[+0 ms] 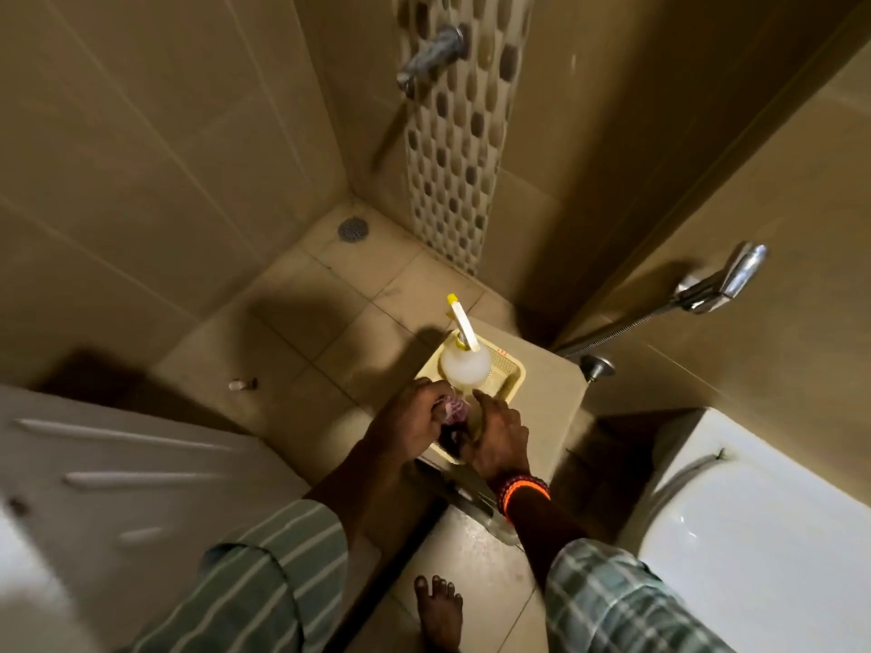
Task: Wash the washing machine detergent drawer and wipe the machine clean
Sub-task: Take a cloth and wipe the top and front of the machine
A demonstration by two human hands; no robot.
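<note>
A yellow plastic basket (511, 369) stands on a beige ledge (546, 398) in the bathroom corner. In it stands a white spray bottle (464, 362) with a yellow-tipped nozzle. My left hand (410, 414) is closed around a pinkish scrubber (455, 410) at the basket's near end. My right hand (499, 433) grips something pale and rounded beside it; what it is I cannot tell. Below my hands a grey-white drawer-like part (464, 492) lies in shadow, mostly hidden by my right wrist. The washing machine's white top (118, 473) fills the lower left.
A white toilet (754, 534) sits at the right. A hand sprayer (726, 280) hangs on the right wall, a tap (431, 54) on the back wall. A floor drain (352, 228) and a small object (242, 384) are on the tiles. My bare foot (438, 610) stands below.
</note>
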